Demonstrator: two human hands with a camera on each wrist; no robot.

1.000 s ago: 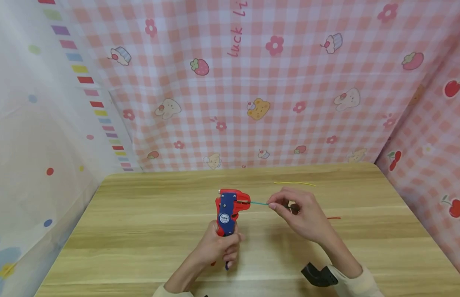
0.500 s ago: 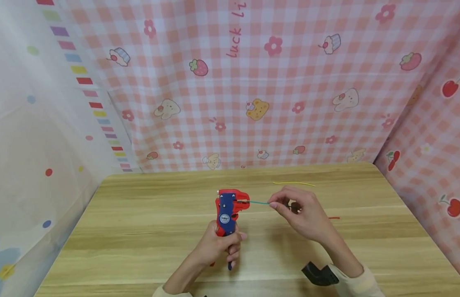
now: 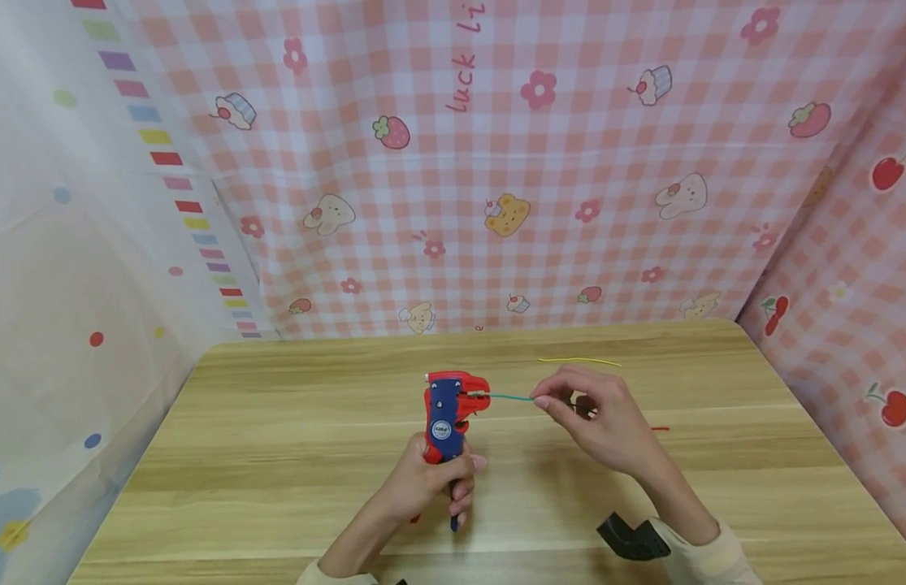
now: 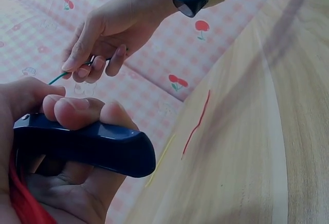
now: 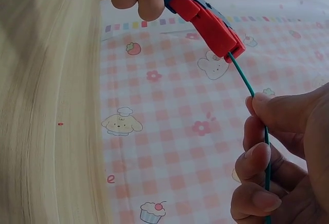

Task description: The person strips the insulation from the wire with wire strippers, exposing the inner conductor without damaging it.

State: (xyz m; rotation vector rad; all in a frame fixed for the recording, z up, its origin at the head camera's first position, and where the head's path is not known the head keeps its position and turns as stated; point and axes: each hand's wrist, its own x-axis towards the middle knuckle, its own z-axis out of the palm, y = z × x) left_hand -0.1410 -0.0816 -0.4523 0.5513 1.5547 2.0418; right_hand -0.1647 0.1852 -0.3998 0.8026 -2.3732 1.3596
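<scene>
My left hand grips the handles of a red and blue wire stripper, its head upright and its nose facing right. A thin green wire runs from the stripper's nose to my right hand, which pinches it between thumb and forefinger. In the right wrist view, the wire's far end is hidden inside the red nose, and the rest passes along the curled fingers. The left wrist view shows the dark blue handle under my left fingers.
A yellow wire lies on the wooden table behind my right hand. A short red wire shows beside the right wrist, longer in the left wrist view. One tiny red bit lies on the table. Patterned cloth hangs behind.
The stripper has shifted slightly left and its handles have spread a little. My right hand has moved slightly right, so more green wire shows between nose and fingertips.
</scene>
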